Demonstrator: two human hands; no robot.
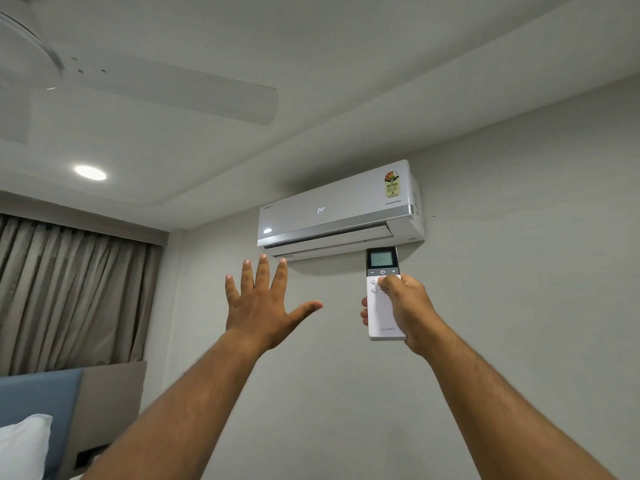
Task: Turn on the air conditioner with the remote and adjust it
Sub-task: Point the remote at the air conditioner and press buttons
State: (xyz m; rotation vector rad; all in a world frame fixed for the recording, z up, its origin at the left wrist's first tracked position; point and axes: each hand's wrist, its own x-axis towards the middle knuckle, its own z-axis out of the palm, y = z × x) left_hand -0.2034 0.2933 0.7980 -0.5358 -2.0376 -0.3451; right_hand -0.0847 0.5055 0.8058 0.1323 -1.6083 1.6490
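wall-mounted air conditioner (341, 209) (24 lit); right hand (403, 311) grips remote (383, 292), left hand (261, 301) splayed empty.

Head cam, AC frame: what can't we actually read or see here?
- Slim white remote, head view: its middle buttons are covered by the right hand thumb, so which one is pressed is unknown.
- Remote's small grey screen: digits faint, mode icons too small.
- White wall-mounted air conditioner: shows 24, but the energy label text is too small.
- Open left hand: palm faces away; airflow cannot be seen.
- White ceiling fan: cut by the left edge.
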